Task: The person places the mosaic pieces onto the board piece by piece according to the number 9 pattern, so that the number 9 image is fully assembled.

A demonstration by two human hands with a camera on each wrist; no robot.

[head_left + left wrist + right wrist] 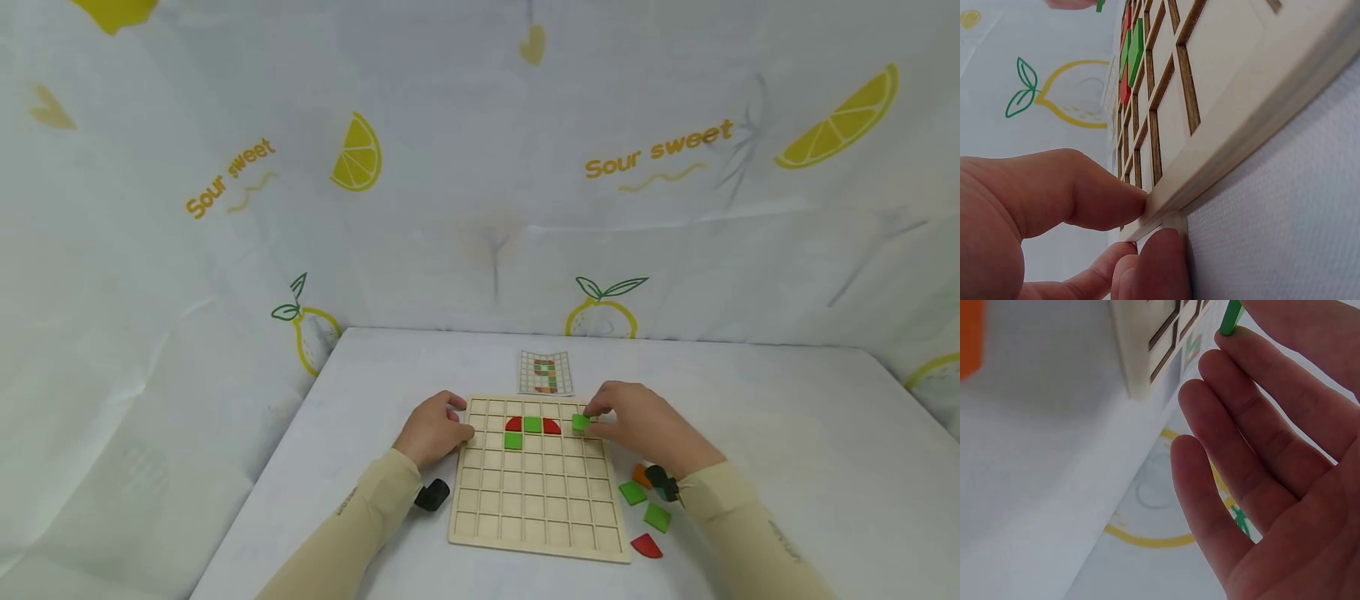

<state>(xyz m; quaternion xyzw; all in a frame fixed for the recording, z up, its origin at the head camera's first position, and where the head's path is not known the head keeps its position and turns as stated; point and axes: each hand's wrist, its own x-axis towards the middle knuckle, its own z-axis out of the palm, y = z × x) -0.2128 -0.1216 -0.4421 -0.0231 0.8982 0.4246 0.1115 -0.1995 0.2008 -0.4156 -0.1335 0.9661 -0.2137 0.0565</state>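
A: Left hand [433, 431] pinching board [537, 533] edge, holding steady?
B: Yes. Right hand [639, 423] gripping green tile [581, 422] above upper right cells. Risk: tilted drop, jamming on ribs, nudging red tiles [514, 424].

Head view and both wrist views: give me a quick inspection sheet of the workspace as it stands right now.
Surface: white table, textured.
Job's things: wooden grid board lying flat; two red pieces flank a green tile in its upper rows, another green tile sits below the left red piece; pattern card behind the board.
Clutter: loose green tiles, a red piece and an orange piece right of the board.
Grippers: left hand grips the board's left edge; right hand pinches a green square over the board.
Cables: nothing seen.
Surroundings: lemon-print cloth backdrop reading "Sour sweet".
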